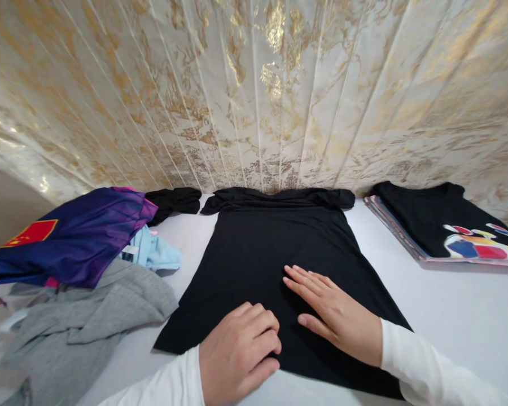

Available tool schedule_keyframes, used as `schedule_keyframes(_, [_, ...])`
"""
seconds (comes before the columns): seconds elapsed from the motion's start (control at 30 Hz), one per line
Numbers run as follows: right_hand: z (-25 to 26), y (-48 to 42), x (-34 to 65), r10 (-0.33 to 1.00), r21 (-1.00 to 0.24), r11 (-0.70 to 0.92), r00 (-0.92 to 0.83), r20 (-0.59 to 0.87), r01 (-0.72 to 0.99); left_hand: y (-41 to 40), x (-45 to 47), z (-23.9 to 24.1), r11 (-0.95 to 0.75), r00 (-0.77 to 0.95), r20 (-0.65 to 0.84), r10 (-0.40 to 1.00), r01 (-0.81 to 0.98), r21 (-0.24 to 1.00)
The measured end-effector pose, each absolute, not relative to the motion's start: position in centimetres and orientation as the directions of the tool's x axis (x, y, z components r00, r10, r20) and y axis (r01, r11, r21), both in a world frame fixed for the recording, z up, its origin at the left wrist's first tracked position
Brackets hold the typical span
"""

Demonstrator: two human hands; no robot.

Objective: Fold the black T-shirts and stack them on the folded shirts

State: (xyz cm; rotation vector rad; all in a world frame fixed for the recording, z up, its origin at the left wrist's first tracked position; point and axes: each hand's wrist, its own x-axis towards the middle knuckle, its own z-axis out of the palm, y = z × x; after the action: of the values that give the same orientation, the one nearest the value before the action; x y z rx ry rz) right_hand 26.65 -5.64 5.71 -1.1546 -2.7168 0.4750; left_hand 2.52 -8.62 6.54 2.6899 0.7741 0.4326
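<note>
A black shirt (279, 242) lies spread on the white surface, its wide hem toward me and its far end bunched up against the curtain. My right hand (338, 316) is open over the shirt, palm down, with straight fingers pointing left and forward. My left hand (241, 352) is at the near hem, its fingers curled in. No cloth is drawn up around the left fingers, and their tips are partly hidden. White sleeves reach to both wrists.
On the left is a loose heap: a purple and blue garment (88, 237), a light blue one (158, 251), a grey one (110, 304) and a black one (175, 202). At right sits a stack of folded clothes (423, 223). Behind rises a gold-patterned curtain (254, 101).
</note>
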Motion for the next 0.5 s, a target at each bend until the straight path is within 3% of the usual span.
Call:
schedule_keyframes(0.4, [3.9,-7.3,26.5,0.719,-0.287,0.674,-0.693,0.046,0.68,-9.3,0.6,5.2,-0.747,0.733,0.277,0.621,0.446,0.493])
schedule_keyframes(0.5, [5.0,-8.2,26.6,0.716,-0.313,0.666,-0.698,0.014,0.677,-9.4,-0.5,5.2,-0.788,0.742,0.33,0.583,0.417,0.453])
